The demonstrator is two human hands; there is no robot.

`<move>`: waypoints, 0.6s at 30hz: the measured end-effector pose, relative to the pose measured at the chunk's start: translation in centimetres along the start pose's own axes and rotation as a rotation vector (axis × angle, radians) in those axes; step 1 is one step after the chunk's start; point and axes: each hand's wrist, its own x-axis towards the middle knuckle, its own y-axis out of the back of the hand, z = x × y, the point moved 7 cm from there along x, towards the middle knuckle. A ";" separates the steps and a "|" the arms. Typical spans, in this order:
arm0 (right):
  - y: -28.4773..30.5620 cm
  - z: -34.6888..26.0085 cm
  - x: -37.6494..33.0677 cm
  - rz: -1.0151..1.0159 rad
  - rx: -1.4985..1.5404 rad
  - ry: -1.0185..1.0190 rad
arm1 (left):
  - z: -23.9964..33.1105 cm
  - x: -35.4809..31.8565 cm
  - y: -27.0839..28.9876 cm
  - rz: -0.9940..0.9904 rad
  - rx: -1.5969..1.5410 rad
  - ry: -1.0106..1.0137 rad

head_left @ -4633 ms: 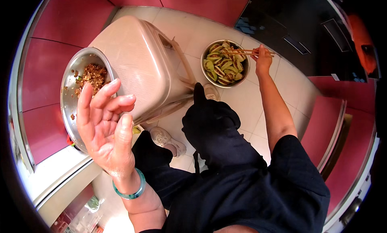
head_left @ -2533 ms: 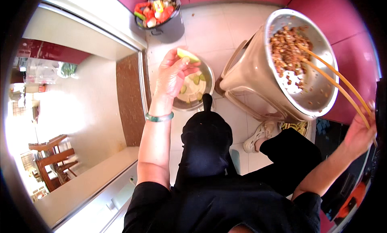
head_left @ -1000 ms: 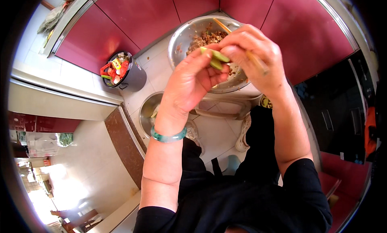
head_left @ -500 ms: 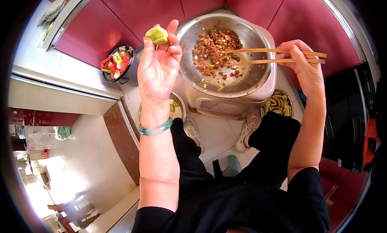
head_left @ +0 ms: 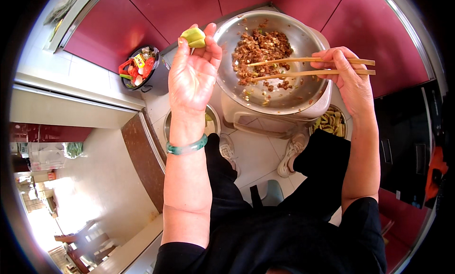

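Observation:
My left hand [head_left: 192, 82], palm up with a green bangle on the wrist, pinches a pale green vegetable piece [head_left: 193, 37] between thumb and fingertips, left of a large steel bowl [head_left: 313, 90]. Brown minced filling [head_left: 259, 51] with light and green bits lies in the bowl, heaped at its far left side. My right hand [head_left: 350, 75] grips a pair of wooden chopsticks [head_left: 298, 59] over the bowl's right rim. Their tips are slightly apart, at the edge of the filling.
The bowl rests on a beige stool [head_left: 233, 115]. Partly under my left forearm is a steel basin [head_left: 216, 124]. A dish of green pieces [head_left: 331, 122] stands by my right knee. At the left is a bin [head_left: 159, 79] with scraps; red cabinets [head_left: 180, 11] line the back.
The chopstick tips have moved left, further into the filling. My left hand, still holding the green piece, has shifted slightly right in view, as has the bowl.

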 end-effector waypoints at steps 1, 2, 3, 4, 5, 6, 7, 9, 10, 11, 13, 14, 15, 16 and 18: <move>-0.1 -0.1 0.1 -0.001 0.004 0.012 | 0.1 0.0 0.1 0.007 -0.001 0.000; -0.2 -0.1 0.2 -0.005 0.007 0.024 | 0.1 -0.1 0.2 0.014 -0.004 -0.001; -0.3 -0.2 0.2 -0.003 0.002 0.037 | 0.2 -0.1 0.2 0.018 0.012 -0.007; -0.2 -0.3 0.1 -0.001 -0.004 0.050 | 0.2 -0.2 0.1 0.023 0.028 -0.012; -0.2 -0.3 0.1 0.002 -0.009 0.063 | 0.1 -0.2 0.1 0.028 0.044 -0.016; -0.7 -0.5 0.2 -0.033 -0.065 0.115 | 0.0 -0.2 0.1 0.024 0.048 -0.018; -1.8 -0.5 0.2 -0.068 -0.120 0.166 | 0.0 -0.2 0.0 0.020 0.053 -0.020; -3.9 -1.0 0.1 -0.121 -0.187 0.238 | -0.2 0.0 0.1 0.018 0.038 -0.007; -3.5 -1.1 0.1 -0.099 -0.133 0.201 | 0.0 0.0 0.3 0.023 0.016 0.003; -3.3 -1.1 0.3 -0.085 -0.080 0.165 | 0.1 0.0 0.5 0.028 -0.008 0.005; -2.2 -1.1 0.6 -0.054 0.046 0.121 | 0.2 -0.1 0.6 0.029 -0.012 0.005; -1.2 -1.2 0.6 -0.037 0.053 0.136 | 0.3 -0.1 0.7 0.031 -0.014 0.005; -0.5 -1.1 0.5 -0.012 0.037 0.108 | 0.3 -0.2 0.7 0.024 -0.008 0.001; -0.2 -1.1 0.4 0.013 0.022 0.081 | 0.2 -0.2 0.7 0.018 -0.001 -0.003; -0.5 -0.3 0.6 -0.003 0.005 0.054 | 0.2 -0.2 0.5 0.013 0.003 -0.003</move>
